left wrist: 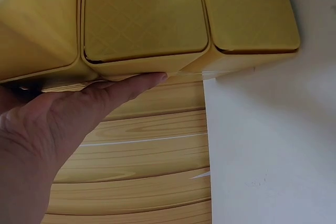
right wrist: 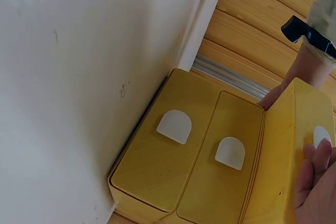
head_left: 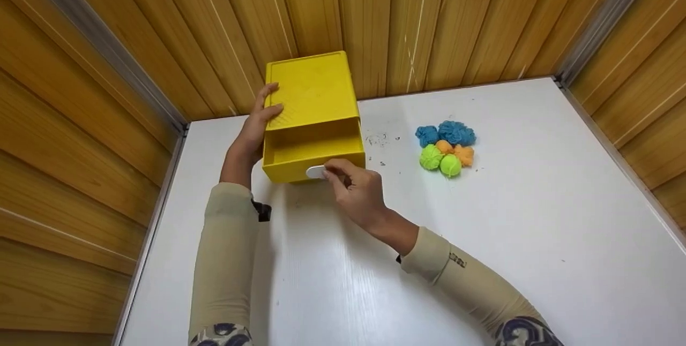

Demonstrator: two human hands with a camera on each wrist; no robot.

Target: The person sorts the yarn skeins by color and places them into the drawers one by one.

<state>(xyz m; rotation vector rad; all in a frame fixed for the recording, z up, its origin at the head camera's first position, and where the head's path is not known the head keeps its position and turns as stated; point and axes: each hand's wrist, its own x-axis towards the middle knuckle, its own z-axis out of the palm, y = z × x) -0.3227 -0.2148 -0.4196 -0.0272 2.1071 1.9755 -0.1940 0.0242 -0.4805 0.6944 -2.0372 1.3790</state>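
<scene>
A yellow drawer cabinet (head_left: 313,89) stands on the white table against the wood-patterned wall. Its top drawer (head_left: 316,156) is pulled partway out, and yellow inner walls show inside. My right hand (head_left: 360,190) pinches the white tab handle (head_left: 315,172) on that drawer's front between thumb and forefinger. On the cabinet's left side rests my left hand (head_left: 257,126), two fingertips over the top edge; in the left wrist view its extended finger (left wrist: 131,88) lies along the side. Two lower drawers, each with a white handle (right wrist: 230,153), are closed in the right wrist view.
To the right of the cabinet, a cluster of small soft balls lies on the table: blue crumpled ones (head_left: 455,133), orange ones (head_left: 464,155) and green ones (head_left: 450,165). Wood-patterned walls (head_left: 396,24) border the table (head_left: 514,228) at the back and both sides.
</scene>
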